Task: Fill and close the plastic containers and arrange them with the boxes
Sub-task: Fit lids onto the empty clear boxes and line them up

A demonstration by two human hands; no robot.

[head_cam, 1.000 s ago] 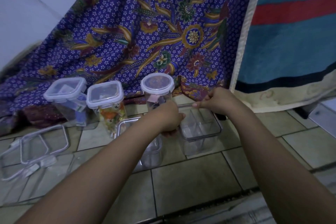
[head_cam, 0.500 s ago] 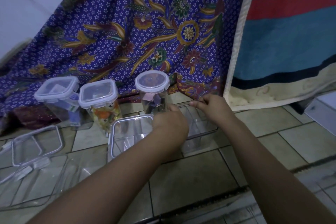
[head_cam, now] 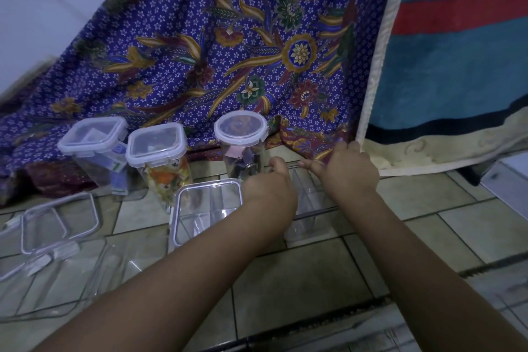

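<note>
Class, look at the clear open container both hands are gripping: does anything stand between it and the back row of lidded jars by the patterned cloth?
Nothing visible does. Both the left hand and right hand grip the open container, already beside the round lidded jar; bare tile lies behind it.

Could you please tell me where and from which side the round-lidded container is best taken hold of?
Probably by its clear body just below the lid, coming from the front. The round-lidded container stands upright and tall, the patterned cloth hangs close behind it, and the lid rim overhangs, so fingers wrapped beneath it should not slip.
</note>
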